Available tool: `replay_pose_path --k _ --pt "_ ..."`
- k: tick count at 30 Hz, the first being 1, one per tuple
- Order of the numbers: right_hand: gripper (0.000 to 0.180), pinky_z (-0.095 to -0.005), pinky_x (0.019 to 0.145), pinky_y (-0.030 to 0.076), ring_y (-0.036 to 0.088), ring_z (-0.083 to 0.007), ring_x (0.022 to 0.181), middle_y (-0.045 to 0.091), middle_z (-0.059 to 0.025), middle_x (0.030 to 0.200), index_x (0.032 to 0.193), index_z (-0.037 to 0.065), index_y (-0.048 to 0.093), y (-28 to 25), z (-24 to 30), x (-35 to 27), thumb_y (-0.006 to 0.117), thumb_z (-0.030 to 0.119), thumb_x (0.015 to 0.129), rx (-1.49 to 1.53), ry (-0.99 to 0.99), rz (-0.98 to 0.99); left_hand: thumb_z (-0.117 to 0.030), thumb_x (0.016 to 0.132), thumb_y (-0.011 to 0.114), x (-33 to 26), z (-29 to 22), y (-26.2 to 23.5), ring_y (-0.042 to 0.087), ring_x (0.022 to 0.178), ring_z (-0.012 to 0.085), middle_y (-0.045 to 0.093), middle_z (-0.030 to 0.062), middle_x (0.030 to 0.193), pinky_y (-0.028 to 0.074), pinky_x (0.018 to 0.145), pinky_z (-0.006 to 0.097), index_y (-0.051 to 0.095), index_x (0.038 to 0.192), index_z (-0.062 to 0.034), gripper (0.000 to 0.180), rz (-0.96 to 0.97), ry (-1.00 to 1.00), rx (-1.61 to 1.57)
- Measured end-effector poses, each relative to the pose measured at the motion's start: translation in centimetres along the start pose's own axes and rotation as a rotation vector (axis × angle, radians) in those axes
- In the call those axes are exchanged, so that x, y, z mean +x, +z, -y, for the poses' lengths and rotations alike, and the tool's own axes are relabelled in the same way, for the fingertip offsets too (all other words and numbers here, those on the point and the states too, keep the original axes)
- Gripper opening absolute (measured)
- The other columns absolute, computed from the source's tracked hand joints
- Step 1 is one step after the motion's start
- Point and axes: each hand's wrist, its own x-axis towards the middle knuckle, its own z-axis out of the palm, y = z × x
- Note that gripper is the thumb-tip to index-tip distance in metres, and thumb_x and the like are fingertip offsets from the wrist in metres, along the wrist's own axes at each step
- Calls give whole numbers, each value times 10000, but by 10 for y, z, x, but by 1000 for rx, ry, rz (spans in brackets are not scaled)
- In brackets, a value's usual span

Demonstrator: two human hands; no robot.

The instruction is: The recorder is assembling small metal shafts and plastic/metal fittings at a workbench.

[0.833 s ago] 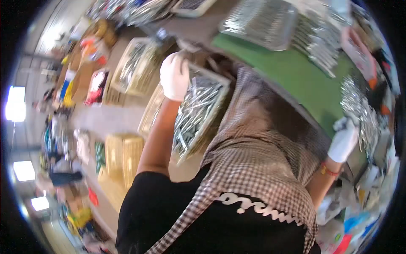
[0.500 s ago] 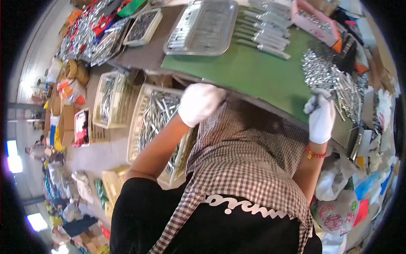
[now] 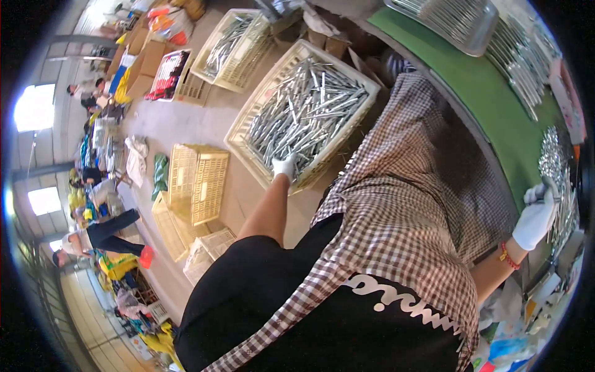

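Observation:
My left hand (image 3: 284,166), in a white glove, reaches over the near edge of a cream plastic crate (image 3: 245,149) on the floor. Its thumb and fingers are apart against a heap of slim silvery metal pieces (image 3: 304,111); the fingertips are partly hidden among them. At the far right, my right hand (image 3: 537,217), gloved in white with grey fingertips, is above the green tabletop (image 3: 477,102). Its fingers are curled together beside a pile of small shiny metal parts (image 3: 551,158), and what they hold is too small to make out.
A clear plastic tray (image 3: 477,46) and a row of long metal pieces (image 3: 517,68) lie on the bench, near a pink box (image 3: 567,102). Another filled crate (image 3: 217,68) and a yellow crate (image 3: 211,186) stand on the floor. A person (image 3: 111,235) is in the background.
My view has swung left toward the floor crates. My left hand has moved from near the bench edge down into the crate; my right hand stays by the small metal parts.

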Motion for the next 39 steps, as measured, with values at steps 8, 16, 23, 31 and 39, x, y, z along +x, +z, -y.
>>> replay_pose_path --k 8,16,23,31,39 --pt "280 -270 602 332 378 -112 655 429 3 766 1154 -25 592 -2 -1 4 458 173 1008 19 28 -4 -253 894 548 -53 -56 19 558 1212 411 555 297 1313 428 1023 437 395 1393 17 588 -195 46 256" --pt "249 -263 594 321 361 -100 643 399 11 757 1123 2 595 11 6 -3 460 172 1003 -8 2 -28 -375 879 600 -11 -171 -39 638 969 390 664 223 1020 495 851 484 550 1245 -73 478 -407 494 641" --pt "242 -251 591 339 385 -87 653 411 11 756 1111 -3 610 12 3 -12 473 157 993 -11 -45 -23 -144 773 631 -103 -290 13 632 956 373 659 199 972 495 835 474 667 988 -33 245 -202 1271 427" --pt "182 -223 557 373 441 -83 605 479 2 730 1039 30 608 30 21 -32 461 130 1000 -94 -71 -48 -195 816 641 -344 -438 110 628 965 345 626 147 1078 524 817 429 616 1095 -29 325 658 2263 -18" --pt "180 -202 582 426 487 -50 629 532 7 768 994 4 627 73 71 -72 464 76 976 -140 -28 -24 -350 906 555 -399 -560 227 613 1008 373 626 197 1065 497 881 471 628 980 -18 348 438 1972 167"
